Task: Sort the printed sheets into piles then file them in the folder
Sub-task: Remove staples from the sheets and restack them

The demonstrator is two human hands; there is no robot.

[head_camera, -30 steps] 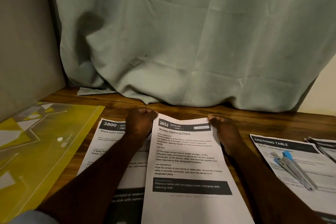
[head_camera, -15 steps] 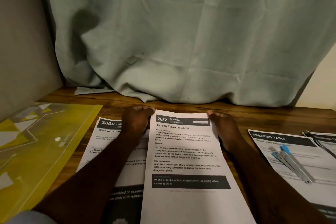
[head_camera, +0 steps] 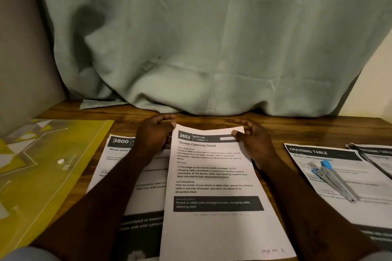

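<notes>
Vs 0.5 s ago, R hand (head_camera: 254, 142) had put its thumb over the top-right corner of the 2652 sheet (head_camera: 212, 176), pinching it. L hand (head_camera: 154, 133) curled on the top-left corner. Sheet lay btwn both grips, far edge raised, prob. ready for piling.

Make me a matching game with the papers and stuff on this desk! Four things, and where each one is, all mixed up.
Things:
1. folder
2. 2652 sheet
3. 3800 sheet
4. stapler

Places:
A. on the Dressing Table sheet
B. held by left hand and right hand
C. far left, yellow
D. under the left arm

Pairs: 1-C, 2-B, 3-D, 4-A
</notes>
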